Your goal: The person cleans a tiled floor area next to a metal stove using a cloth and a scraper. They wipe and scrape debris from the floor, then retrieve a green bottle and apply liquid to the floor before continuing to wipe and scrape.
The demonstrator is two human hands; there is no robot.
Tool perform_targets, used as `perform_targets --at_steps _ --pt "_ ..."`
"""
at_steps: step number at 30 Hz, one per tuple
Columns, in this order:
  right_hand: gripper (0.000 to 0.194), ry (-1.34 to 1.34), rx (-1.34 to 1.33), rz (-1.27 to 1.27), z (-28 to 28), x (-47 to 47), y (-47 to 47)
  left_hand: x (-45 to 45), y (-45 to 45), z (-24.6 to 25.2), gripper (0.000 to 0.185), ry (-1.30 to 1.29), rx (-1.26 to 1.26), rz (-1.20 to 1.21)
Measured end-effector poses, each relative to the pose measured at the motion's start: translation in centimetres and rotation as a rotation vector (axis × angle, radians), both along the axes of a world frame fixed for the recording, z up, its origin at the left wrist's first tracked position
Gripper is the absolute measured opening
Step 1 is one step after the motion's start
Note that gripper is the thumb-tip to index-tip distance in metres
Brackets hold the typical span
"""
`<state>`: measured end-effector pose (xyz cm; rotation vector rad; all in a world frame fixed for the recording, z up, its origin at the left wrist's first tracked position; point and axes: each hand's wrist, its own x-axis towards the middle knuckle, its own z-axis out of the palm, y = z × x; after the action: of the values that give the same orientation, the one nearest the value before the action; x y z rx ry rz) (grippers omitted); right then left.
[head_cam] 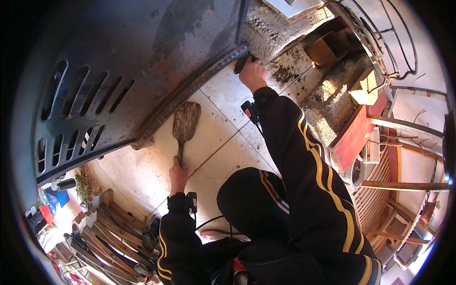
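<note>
My left hand [178, 175] is closed around the handle of a small, dirty metal shovel [186, 119], whose blade lies over the pale tiled floor beside the lower edge of a large dark metal cabinet [142, 46]. Farther forward, my right hand [253, 73] grips a small dark piece [243, 65] near the cabinet's corner; what it is I cannot tell. Dark debris [285, 73] is scattered on the tiles to the right of that hand.
Heaps of grey granular material [317, 117] lie on the right, near an open rusty box [326, 50], a pale block [365, 87] and a red board [359, 137]. Wooden slats [114, 238] stand at lower left. A metal rack [392, 32] is at upper right.
</note>
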<state>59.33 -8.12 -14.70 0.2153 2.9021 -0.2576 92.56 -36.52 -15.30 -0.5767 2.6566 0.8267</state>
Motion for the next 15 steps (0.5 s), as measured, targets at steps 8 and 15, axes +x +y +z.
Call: perform_targets --at_steps 8,15 --pt "0.033 0.034 0.027 0.135 1.9 0.9 -0.3 -0.3 -0.1 0.1 0.035 -0.029 -0.031 -0.005" --pt "0.034 0.411 -0.107 0.089 2.3 4.2 1.3 -0.2 -0.1 -0.6 0.036 -0.05 -0.053 0.024"
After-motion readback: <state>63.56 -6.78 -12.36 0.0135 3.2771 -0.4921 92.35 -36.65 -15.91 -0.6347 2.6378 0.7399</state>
